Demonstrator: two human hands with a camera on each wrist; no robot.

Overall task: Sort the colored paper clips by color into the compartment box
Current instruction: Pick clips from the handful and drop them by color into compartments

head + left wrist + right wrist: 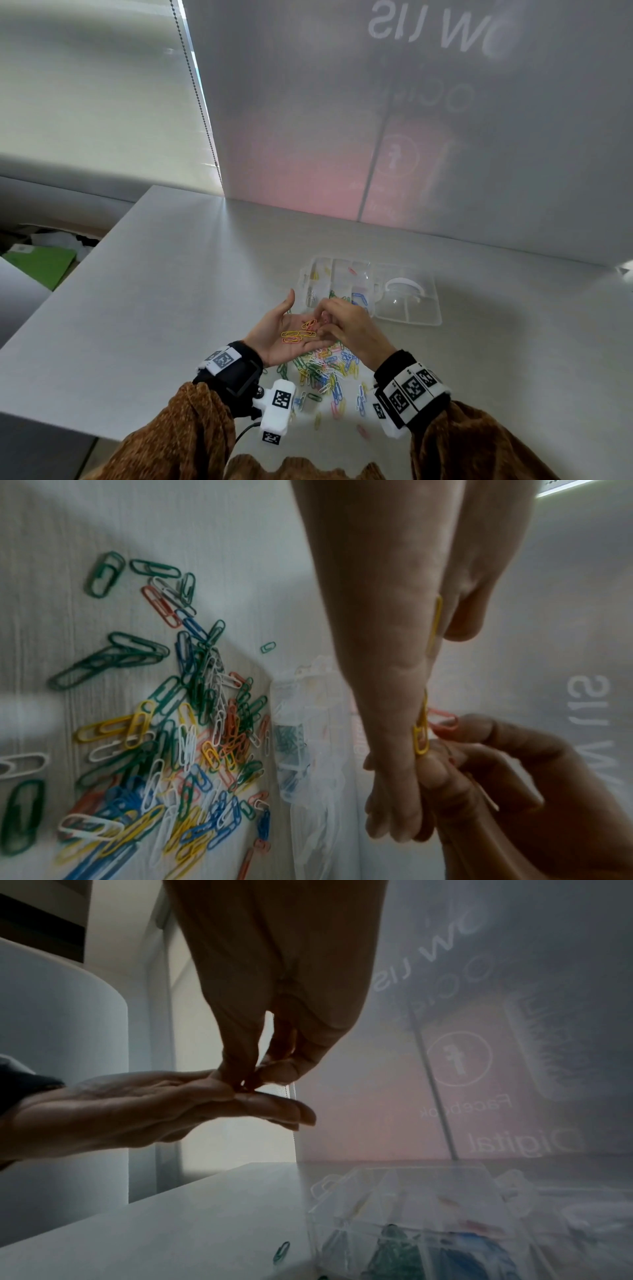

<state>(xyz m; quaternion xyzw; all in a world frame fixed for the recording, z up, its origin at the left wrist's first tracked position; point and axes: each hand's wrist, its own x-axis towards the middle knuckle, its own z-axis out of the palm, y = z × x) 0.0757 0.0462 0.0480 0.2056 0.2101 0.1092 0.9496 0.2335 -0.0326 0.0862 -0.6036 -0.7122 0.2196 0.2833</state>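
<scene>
Head view: a small batch of yellow and orange paper clips [297, 334] lies on the upturned palm of the left hand [284, 330], fingers straight and relaxed, held above the table [144, 308]. Right hand [346, 325] reaches over that palm, thumb and forefinger pinching an orange clip [443, 719] at the left fingertips. Below the hands, a loose pile of mixed-colour paper clips [325, 371] spreads on the table. Clear compartment box [337, 279] sits just beyond, its lid [409, 298] lying open to the right; green and blue clips fill near compartments, yellow and red ones farther back.
</scene>
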